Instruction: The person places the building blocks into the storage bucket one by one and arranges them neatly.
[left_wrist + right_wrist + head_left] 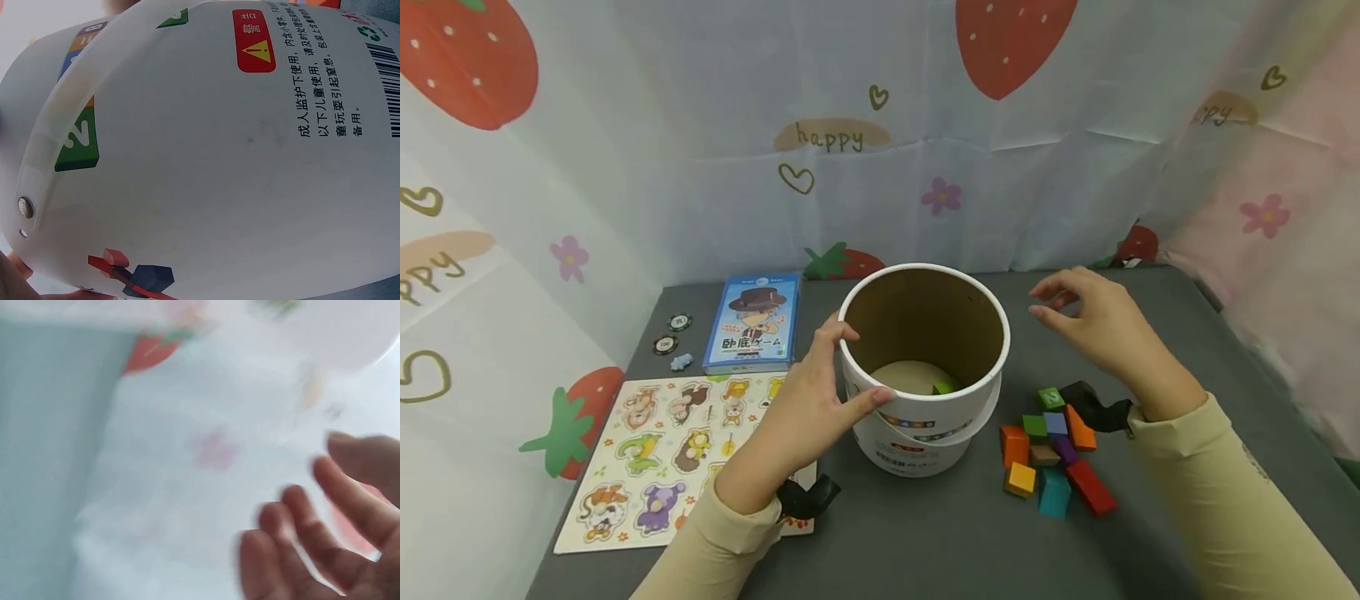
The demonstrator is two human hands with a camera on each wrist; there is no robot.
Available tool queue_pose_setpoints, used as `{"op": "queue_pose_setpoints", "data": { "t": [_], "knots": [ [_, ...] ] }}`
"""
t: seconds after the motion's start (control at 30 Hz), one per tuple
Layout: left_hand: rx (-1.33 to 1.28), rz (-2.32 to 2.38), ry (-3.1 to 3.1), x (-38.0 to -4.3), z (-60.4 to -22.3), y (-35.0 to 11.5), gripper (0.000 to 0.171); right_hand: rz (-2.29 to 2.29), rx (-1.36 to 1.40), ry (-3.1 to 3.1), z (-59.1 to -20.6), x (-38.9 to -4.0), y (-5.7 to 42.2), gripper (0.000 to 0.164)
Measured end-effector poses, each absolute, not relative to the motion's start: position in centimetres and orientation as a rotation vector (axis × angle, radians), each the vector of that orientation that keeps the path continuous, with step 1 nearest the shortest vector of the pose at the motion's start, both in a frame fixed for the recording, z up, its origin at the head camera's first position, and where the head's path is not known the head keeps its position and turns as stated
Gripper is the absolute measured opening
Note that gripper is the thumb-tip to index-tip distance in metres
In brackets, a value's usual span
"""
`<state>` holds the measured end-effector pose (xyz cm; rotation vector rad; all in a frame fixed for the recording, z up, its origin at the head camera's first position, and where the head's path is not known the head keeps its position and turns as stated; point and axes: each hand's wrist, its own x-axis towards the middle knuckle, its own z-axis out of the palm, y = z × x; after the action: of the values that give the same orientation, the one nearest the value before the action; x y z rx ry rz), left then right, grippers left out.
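A white bucket (925, 433) stands upright on the dark grey table, its inside brown. At the bottom of it lies a green block (943, 387). My left hand (820, 396) grips the bucket's rim at the left, the thumb over the front edge; in the left wrist view the white wall, with its printed label and handle, fills the picture. Up in the air to the right of the bucket, my right hand (1097, 321) has loosely bent fingers with nothing between them. Below that hand sits a cluster of coloured blocks (1056, 423), among them a red block (1091, 487) and a teal block (1055, 492).
Left of the bucket, a puzzle board (647, 417) with animal pictures lies partly under my left forearm. Behind it are a blue game box (754, 321), two round chips (665, 344) and a small light-blue piece (681, 362). A printed curtain (865, 208) hangs behind the table.
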<state>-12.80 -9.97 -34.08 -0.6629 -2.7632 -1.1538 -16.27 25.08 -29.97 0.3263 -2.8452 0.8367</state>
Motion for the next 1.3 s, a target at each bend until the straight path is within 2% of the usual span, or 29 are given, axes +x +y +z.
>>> {"op": "queue_pose_setpoints", "data": {
  "t": [0.2, 0.4, 0.73, 1.1, 1.3],
  "knots": [
    [-0.651, -1.161, -2.774, -12.7, -34.0, -10.0, 0.073, 0.591, 0.289, -3.242, -35.1, -16.7, 29.1, 0.041],
    [-0.655, -1.154, -2.78, -12.7, -33.8, -9.9, 0.073, 0.521, 0.316, -3.315, -38.4, -15.7, 30.0, 0.035],
    [-0.654, -1.159, -2.772, -12.8, -33.9, -10.0, 0.074, 0.581, 0.167, -3.262, -41.2, -15.2, 31.3, 0.024],
    [-0.672, -1.148, -2.767, -12.8, -34.1, -9.7, 0.073, 0.59, -0.022, -3.286, -42.6, -15.4, 33.2, 0.035],
    [-0.666, -1.129, -2.76, -12.9, -34.1, -9.9, 0.073, 0.688, 0.007, -3.17, -42.7, -15.5, 33.3, 0.032]
  ]
}}
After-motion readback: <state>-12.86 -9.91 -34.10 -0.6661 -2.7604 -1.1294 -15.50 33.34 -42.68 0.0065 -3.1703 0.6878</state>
